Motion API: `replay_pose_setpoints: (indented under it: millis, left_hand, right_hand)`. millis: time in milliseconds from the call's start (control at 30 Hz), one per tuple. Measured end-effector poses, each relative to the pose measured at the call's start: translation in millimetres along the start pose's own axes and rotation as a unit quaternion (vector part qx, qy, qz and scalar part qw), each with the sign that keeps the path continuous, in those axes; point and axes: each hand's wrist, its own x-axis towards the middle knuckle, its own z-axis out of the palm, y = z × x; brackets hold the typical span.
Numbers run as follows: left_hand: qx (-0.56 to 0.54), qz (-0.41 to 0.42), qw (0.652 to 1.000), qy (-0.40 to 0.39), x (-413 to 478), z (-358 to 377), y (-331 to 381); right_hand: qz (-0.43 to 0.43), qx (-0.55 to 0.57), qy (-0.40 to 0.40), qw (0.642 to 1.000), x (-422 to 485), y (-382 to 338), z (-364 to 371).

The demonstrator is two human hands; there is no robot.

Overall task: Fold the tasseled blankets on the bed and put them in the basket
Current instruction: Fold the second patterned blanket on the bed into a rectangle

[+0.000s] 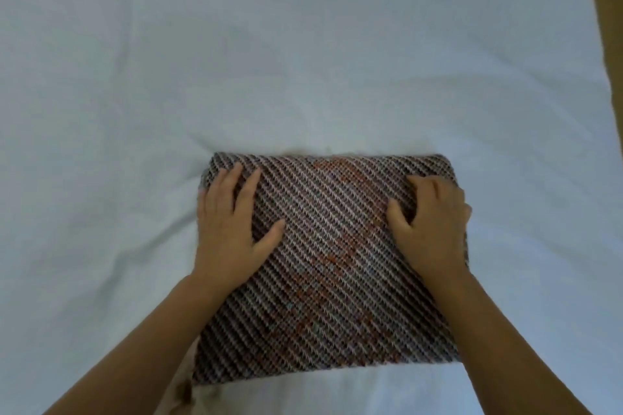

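Seen from above on a bed spread with a pale, lightly creased white sheet [135,77]: a folded woven blanket of grey, dark and white diagonal stripes with a faint orange diamond pattern [323,263], lying as a thick, roughly square packet near the bed's close edge. Pressed flat on the packet's left side, the left hand [229,226], fingers spread and extended toward the far left corner, thumb angled inward across the weave, palm down, nothing clasped in its grip. Set on the packet's right side, the right hand [435,226], fingers curled and bunched over the far right corner, thumb splayed inward on the fabric; whether the curled fingers pinch any cloth cannot be told from this angle. Both bare forearms reaching in from the bottom corners, crossing the near corners of the packet. Far edge of the fold rounded and even, near edge straight, left near corner slightly lifted. Poking out beneath that left near corner, a few brownish tassels [183,392], blurred, resting on the sheet just beside the left forearm. Along the upper right border, a strip of tan surface [606,10] beyond the edge of the bed.
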Motion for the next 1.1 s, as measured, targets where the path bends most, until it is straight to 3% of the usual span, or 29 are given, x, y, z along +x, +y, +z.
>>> replay_pose_setpoints:
  millis: [67, 167, 267, 367, 533, 600, 667, 767, 833, 967, 1033, 1100]
  left_hand:
    - [-0.039, -0.082, 0.996, 0.013, -2, -8, -4]
    - [-0.145, -0.203, 0.968, -0.005, 5, -13, 4]
    - [-0.209, -0.291, 0.933, 0.039, 15, -20, 6]
    - [-0.151, -0.334, 0.929, 0.045, 23, -28, 8]
    - [-0.045, -0.334, 0.942, 0.004, 34, -42, 10]
    - [-0.038, -0.300, 0.953, 0.017, 38, -45, 11]
    - [-0.054, -0.245, 0.964, 0.093, 43, -47, 10]
    - [-0.074, -0.233, 0.952, 0.187, 50, -42, 2]
    - [-0.055, -0.245, 0.954, 0.166, 50, -29, 2]
    - [0.021, -0.255, 0.957, 0.140, 55, -19, 23]
    - [0.075, -0.183, 0.971, 0.134, 52, -12, 45]
    - [0.130, -0.062, 0.987, 0.073, 34, 7, 70]
  right_hand:
    - [0.067, 0.016, 0.033, 0.997, 3, 11, -9]
    - [0.148, 0.088, 0.002, 0.985, 9, 16, -15]
    - [0.213, 0.148, -0.017, 0.966, 16, 11, -19]
    - [0.257, 0.230, -0.079, 0.936, 28, 11, -24]
    - [0.321, 0.371, -0.196, 0.849, 50, 18, -39]
    - [0.289, 0.383, -0.176, 0.859, 50, 20, -39]
    - [0.256, 0.396, -0.135, 0.871, 48, 23, -39]
    - [0.252, 0.402, -0.074, 0.877, 48, 30, -34]
    - [0.244, 0.371, -0.047, 0.895, 49, 29, -26]
    - [0.130, 0.108, 0.044, 0.985, 47, 11, -11]
    - [0.040, 0.060, 0.071, 0.995, 36, -11, -6]
    - [-0.117, 0.007, 0.026, 0.993, 15, -39, 8]
